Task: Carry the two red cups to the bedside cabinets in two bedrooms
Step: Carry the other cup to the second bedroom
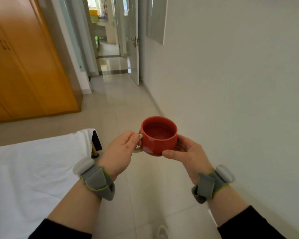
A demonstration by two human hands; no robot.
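Head view: your left hand (121, 149) pinches the pale handle of the red cup (158, 135), thumb on top, while your right hand (185, 152) cradles its base with fingers curled under. You hold the cup upright at frame centre, liquid inside, above the tiled floor (121, 104). A white bed (33, 166) fills the lower left, a wooden wardrobe (24, 62) the upper left, an open door (134, 54) top centre.
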